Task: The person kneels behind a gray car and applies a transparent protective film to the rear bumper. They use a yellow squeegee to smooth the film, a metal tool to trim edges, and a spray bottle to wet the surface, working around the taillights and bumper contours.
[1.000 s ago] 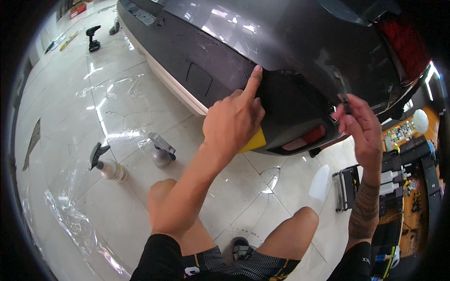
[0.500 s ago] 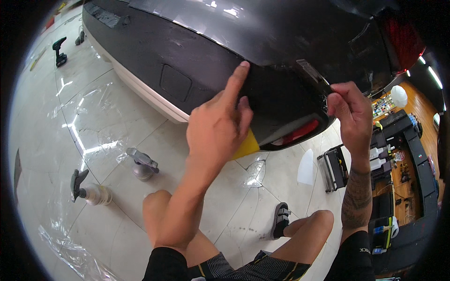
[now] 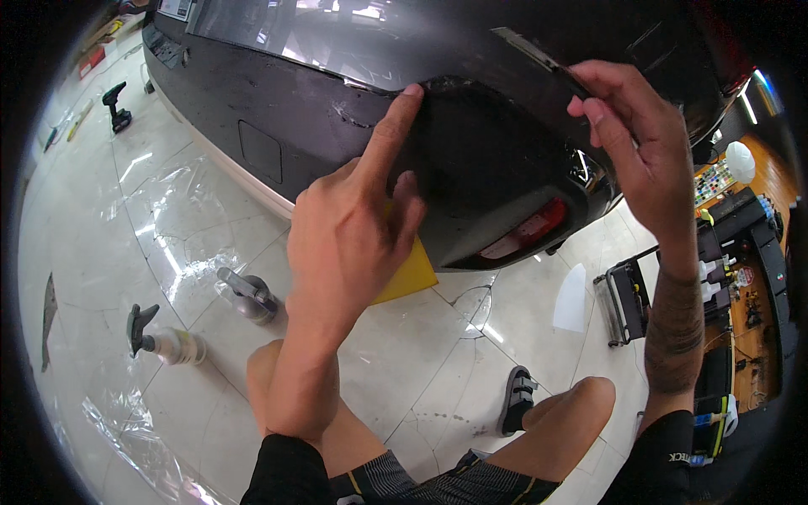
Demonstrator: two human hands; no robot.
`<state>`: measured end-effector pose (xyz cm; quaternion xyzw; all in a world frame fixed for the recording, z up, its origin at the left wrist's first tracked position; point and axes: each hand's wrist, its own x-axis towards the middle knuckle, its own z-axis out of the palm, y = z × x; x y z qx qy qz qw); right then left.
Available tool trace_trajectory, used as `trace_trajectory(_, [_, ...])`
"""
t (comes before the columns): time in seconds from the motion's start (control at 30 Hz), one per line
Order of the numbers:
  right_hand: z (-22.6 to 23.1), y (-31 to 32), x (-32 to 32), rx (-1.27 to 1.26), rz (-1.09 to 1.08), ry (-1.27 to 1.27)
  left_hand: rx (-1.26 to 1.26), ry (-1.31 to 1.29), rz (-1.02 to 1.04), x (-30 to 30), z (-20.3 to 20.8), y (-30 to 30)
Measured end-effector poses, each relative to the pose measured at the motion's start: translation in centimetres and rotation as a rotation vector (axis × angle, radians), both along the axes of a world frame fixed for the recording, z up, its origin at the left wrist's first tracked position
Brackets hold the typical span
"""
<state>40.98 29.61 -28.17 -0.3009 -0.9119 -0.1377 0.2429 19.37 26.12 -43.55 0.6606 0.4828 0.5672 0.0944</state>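
Observation:
My left hand (image 3: 349, 227) stretches its index finger onto the film edge along the dark car's rear bumper (image 3: 215, 101). Its other fingers curl round a yellow squeegee card (image 3: 412, 273), which shows beneath the palm. Dark film (image 3: 480, 160) covers the bumper around the fingertip, and a ragged edge runs beside it. My right hand (image 3: 644, 147) pinches a snap-off utility knife (image 3: 539, 55), blade out toward the upper left, over the car's rear. Whether the blade touches the surface I cannot tell. Below sits a red rear reflector light (image 3: 526, 229).
Two spray bottles stand on the tiled floor at left, one grey (image 3: 248, 296), one clear (image 3: 172, 343). A cordless drill (image 3: 117, 108) is farther off. Crumpled clear film (image 3: 143, 454) lies near left. At right are a white film piece (image 3: 571, 299), a black rolling stool (image 3: 621, 295) and a workbench (image 3: 753, 278).
My right hand has moved the knife up and away from the film edge. My left fingertip stays at the edge, slightly farther left. The whole view has shifted a little.

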Motion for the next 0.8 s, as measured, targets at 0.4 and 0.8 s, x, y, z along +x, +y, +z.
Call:
trace_trajectory(0.4, [2.4,1.1,-3.6,0.185,0.126,-0.428,0.031,-0.015,0.075,2.0,-0.8,-0.2])
trace_trajectory(0.8, [-0.9,1.8,-3.7,0.086,0.045,-0.118,0.182,-0.157,0.097,0.1,-2.4,1.8])
